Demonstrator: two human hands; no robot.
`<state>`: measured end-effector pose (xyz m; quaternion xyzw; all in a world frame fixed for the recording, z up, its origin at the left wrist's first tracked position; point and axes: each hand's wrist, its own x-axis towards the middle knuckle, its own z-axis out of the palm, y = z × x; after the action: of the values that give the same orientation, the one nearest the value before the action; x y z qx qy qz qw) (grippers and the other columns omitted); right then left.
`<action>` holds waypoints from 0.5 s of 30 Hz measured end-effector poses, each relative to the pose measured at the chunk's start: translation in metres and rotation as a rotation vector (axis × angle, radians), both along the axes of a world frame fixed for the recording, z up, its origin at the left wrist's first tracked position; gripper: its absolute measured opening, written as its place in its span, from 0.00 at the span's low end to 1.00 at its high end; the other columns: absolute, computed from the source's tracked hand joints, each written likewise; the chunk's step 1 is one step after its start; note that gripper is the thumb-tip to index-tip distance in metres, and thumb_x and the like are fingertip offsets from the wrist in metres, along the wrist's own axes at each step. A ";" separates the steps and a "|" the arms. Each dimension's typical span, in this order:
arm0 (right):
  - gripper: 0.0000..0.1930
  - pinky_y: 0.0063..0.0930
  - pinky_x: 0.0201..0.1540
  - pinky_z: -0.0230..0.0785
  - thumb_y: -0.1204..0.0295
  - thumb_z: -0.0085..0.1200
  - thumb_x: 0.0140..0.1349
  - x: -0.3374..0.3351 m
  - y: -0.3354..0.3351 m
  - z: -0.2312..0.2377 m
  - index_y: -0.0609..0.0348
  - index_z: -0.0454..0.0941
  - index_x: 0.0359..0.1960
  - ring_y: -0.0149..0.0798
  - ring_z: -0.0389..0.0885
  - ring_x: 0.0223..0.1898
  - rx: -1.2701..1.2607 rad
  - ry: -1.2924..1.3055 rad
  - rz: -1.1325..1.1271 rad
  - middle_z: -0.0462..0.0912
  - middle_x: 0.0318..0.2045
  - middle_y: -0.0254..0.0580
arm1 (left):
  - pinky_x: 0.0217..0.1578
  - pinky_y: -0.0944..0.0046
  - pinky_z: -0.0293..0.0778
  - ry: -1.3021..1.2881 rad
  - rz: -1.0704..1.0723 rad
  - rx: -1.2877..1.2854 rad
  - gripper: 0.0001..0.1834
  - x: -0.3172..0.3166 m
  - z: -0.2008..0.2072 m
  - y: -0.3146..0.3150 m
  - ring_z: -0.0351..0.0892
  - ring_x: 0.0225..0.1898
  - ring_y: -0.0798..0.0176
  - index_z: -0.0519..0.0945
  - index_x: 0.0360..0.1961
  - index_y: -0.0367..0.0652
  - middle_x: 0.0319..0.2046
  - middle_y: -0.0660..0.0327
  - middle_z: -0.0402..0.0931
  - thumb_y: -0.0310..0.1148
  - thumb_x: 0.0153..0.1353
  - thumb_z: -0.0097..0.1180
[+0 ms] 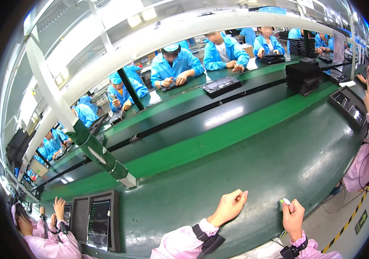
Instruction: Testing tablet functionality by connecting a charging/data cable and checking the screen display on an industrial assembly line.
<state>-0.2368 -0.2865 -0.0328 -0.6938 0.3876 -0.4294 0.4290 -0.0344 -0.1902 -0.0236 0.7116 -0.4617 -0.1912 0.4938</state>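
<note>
Above the bare green bench (171,207), my left hand (229,208) is closed, its fingers curled in and the thumb side toward the right. Whether anything lies inside its fingers is hidden. To its right, my right hand (293,219) pinches a small white piece with a bright green tip (285,201), perhaps a cable end, between thumb and fingers. A thin yellow-green cord (283,234) shows below that hand by the wrist. Both my wrists wear black bands over pink sleeves.
At left, a person in pink works beside a dark foam tray (114,220) holding a flat black panel (99,222). A post (102,155) stands on the bench. People in pink sit at right by another tray (347,107). Across the line, people in blue handle panels; black trays (302,77) are stacked.
</note>
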 end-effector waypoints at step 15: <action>0.20 0.22 0.16 0.43 0.81 0.51 0.54 0.000 -0.001 -0.004 0.58 0.52 0.13 0.20 0.50 0.17 0.011 -0.014 -0.018 0.54 0.11 0.26 | 0.14 0.71 0.52 0.000 0.024 -0.056 0.16 0.001 -0.003 -0.001 0.52 0.14 0.78 0.71 0.20 0.36 0.09 0.69 0.57 0.35 0.62 0.52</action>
<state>-0.2370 -0.2877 -0.0371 -0.6846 0.3933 -0.4361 0.4318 -0.0333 -0.1916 -0.0265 0.7028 -0.4586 -0.1721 0.5158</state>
